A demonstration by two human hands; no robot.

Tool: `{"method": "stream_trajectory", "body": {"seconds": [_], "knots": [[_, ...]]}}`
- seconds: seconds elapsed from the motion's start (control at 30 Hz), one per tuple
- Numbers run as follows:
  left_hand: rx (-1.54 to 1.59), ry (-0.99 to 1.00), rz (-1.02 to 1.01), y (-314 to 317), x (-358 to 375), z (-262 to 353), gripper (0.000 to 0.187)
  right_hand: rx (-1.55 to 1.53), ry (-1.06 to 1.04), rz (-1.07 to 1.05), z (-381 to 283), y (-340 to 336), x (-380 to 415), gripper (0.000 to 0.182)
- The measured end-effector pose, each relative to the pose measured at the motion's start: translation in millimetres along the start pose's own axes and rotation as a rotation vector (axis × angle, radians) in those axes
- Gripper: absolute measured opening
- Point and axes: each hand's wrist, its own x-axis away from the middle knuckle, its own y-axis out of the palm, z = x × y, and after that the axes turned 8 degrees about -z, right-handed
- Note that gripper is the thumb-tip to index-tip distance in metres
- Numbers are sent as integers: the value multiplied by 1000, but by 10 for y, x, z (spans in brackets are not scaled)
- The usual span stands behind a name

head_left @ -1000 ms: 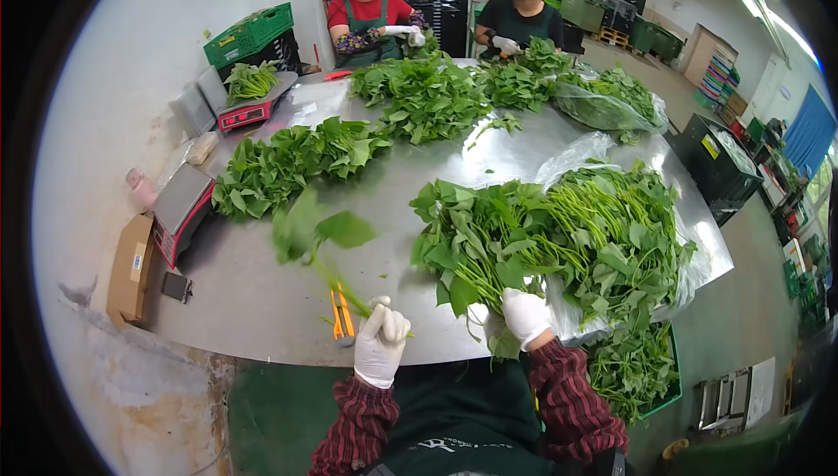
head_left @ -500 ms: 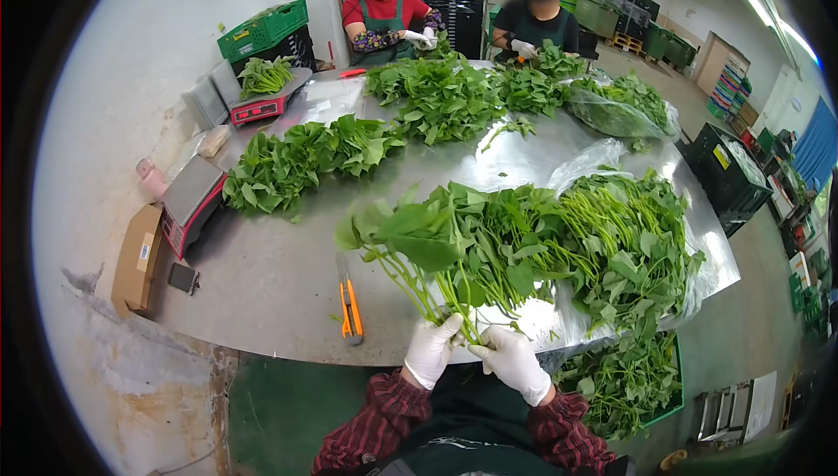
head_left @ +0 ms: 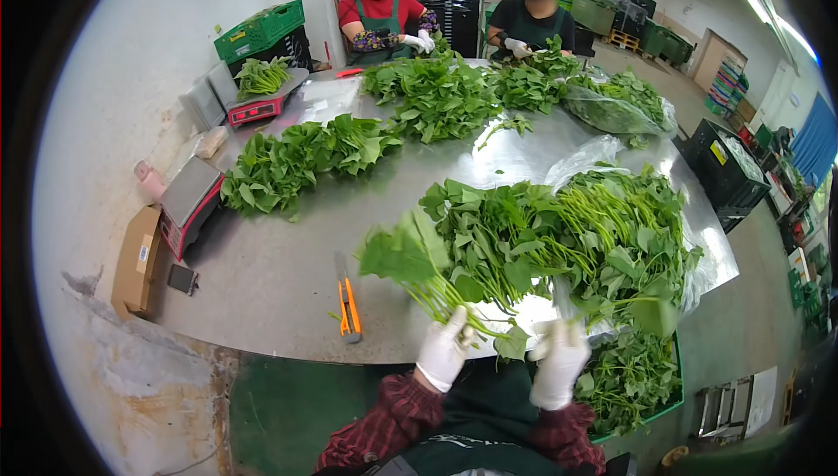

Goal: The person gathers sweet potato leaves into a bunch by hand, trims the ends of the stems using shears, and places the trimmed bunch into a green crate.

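My left hand [head_left: 443, 354], in a white glove, is closed around a small bunch of leafy green stems [head_left: 428, 288] over the table's near edge. The bunch's leaves point up and left and are blurred. To the right, my gloved right hand [head_left: 560, 367] is smeared by motion, its fingers curled up. A blurred leafy stem [head_left: 653, 312] reaches rightward from near its fingertips and seems held by them. Beyond both hands lies a large heap of leafy greens [head_left: 602, 231], partly on clear plastic. An orange utility knife [head_left: 348, 308] lies left of my left hand, blade pointing away.
The metal table [head_left: 288, 301] carries more piles of greens [head_left: 305, 162] and red scales [head_left: 188, 205]. A green crate of greens [head_left: 633, 384] stands below the near edge. Two co-workers [head_left: 380, 13] handle greens across the table. A phone-like dark object [head_left: 182, 279] lies at left.
My hands have moved apart; the right went rightward, and a leafy stem now shows beside it. The bunch stays in my left hand, its leaves swung slightly right and lower.
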Motion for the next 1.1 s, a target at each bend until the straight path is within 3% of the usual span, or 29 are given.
{"method": "stream_trajectory", "body": {"seconds": [0.03, 0.1, 0.17, 0.23, 0.27, 0.33, 0.37, 0.4, 0.47, 0.63, 0.67, 0.73, 0.83, 0.9, 1.03, 1.1], "knots": [[-6, 22, 45, -43, -21, 45, 21, -134, 140, 45, -178, -191, -94, 20], [-3, 49, 14, -81, -35, 164, 21, 34, 52, 35, -40, -693, -431, 26], [-56, 12, 13, -75, 26, 248, 16, 404, 178, 178, 216, -1225, -667, 24], [-66, 13, 3, -112, 21, 244, 16, 848, 358, 192, 525, -1765, -724, 22], [-88, 10, -8, -126, 26, 222, 16, 851, 356, 194, 471, -1725, -687, 22], [-108, -2, -26, -136, 23, 166, 16, 678, 177, 104, 300, -1530, -505, 18], [-127, -20, -31, -135, 18, 141, 20, 876, -292, -61, 465, -1449, -459, 15], [-148, -38, -36, -131, 16, 121, 25, 640, -98, -145, 480, -1228, -373, 15], [-154, -59, -70, -129, 27, 97, 25, 458, 96, -359, 234, -715, -173, 16], [-283, -140, -103, -132, 107, 165, 27, 273, 44, -686, 24, -6, -29, 20], [-344, -171, -136, -120, 133, 195, 26, 269, 44, -685, 27, 79, -49, 20], [-404, -202, -170, -141, 152, 185, 26, 261, -190, -687, 49, 228, -102, 20], [-414, -255, -170, -230, 157, 69, 26, 353, -88, -725, -106, 351, -134, 17], [-431, -261, -140, -193, 147, 40, 27, 360, -162, -709, 64, 350, -97, 15], [-276, -212, -100, -104, 104, 111, 28, 173, -45, -632, 45, 118, 79, 10], [-147, -152, -68, -215, 77, 138, 30, -199, 39, -388, -92, -72, 188, 11]]}}
